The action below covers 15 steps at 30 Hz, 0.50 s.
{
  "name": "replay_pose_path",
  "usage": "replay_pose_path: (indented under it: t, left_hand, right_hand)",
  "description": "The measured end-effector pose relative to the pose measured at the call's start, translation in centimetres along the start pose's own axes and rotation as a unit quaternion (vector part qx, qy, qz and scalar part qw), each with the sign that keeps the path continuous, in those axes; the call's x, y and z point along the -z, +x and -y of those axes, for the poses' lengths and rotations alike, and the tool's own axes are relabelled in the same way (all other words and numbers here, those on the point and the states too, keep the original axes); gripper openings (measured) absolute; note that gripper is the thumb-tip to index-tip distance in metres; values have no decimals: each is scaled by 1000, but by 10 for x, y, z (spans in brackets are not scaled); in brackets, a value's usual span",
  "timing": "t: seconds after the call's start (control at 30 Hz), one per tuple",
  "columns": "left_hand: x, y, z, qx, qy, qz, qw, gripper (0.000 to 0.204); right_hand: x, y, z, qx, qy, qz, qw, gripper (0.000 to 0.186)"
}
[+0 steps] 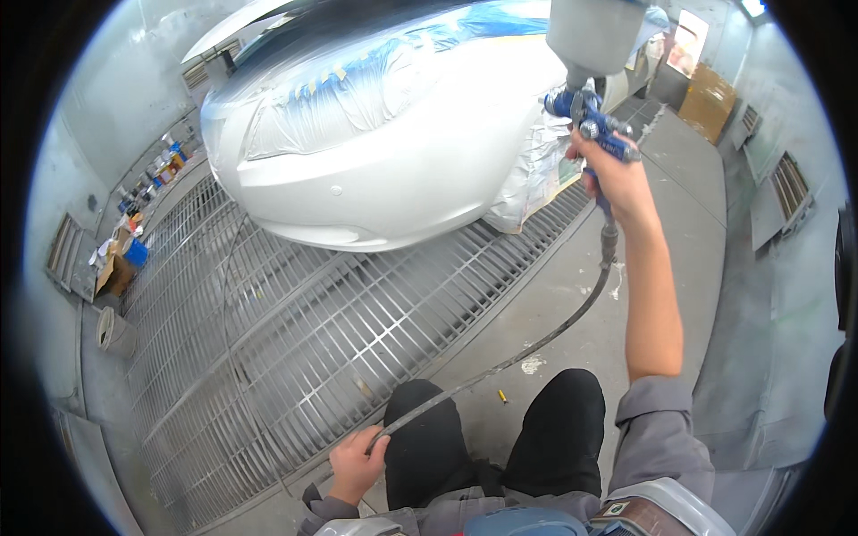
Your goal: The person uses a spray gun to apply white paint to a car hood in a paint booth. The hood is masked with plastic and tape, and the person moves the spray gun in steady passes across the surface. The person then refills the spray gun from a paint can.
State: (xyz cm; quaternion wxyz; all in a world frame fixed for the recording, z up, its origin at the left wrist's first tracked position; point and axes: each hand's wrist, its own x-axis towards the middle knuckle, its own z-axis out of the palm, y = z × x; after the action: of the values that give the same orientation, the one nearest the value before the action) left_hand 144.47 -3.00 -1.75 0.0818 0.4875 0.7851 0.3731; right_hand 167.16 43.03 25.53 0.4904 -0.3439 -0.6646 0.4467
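Grey walls (107, 98) all round, slatted metal grating (326, 348) across the floor, white car bumper (393, 196) standing over it. Right hand (617, 177): raised, fingers wrapped round the grip of a blue spray gun (585, 116), grey cup (594, 36) on top, nozzle end turned left toward the car. Gun is up near the bumper's right side in view — from where I stand, can't tell the exact gap, or whether the trigger is pulled. Left hand (357, 459): low, just beside the left knee, curled closed on a dark hose (500, 364). Hose drops from the gun's handle, sags in a curve, crosses the left leg, reaches that hand. Legs in black trousers (556, 429), knees apart; grey sleeve (661, 438) folded back on the right arm. Small yellow item (502, 396) on the floor between the knees, too small to identify.

Further out: clear and blue masking film (313, 116) over the car front, crumpled sheeting (534, 170) at its side. Along the left wall — cans and bottles (165, 170), blue container (136, 253), cardboard box (114, 275), whitish bucket (116, 331). Right: brown cardboard sheet (708, 103) propped upright, slatted vent (788, 189) in the wall.
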Motion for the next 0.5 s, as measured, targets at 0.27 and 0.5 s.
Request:
replay_pose_path:
  t: [0.27,0.5]
  left_hand:
    - [-34,52,-12,-41,-117,82,989,22]
    - [-57,66,-36,-63,-142,165,974,22]
  right_hand:
    - [47,54,75,27,-154,-63,986,31]
    - [59,72,84,-15,-192,-9,981,31]
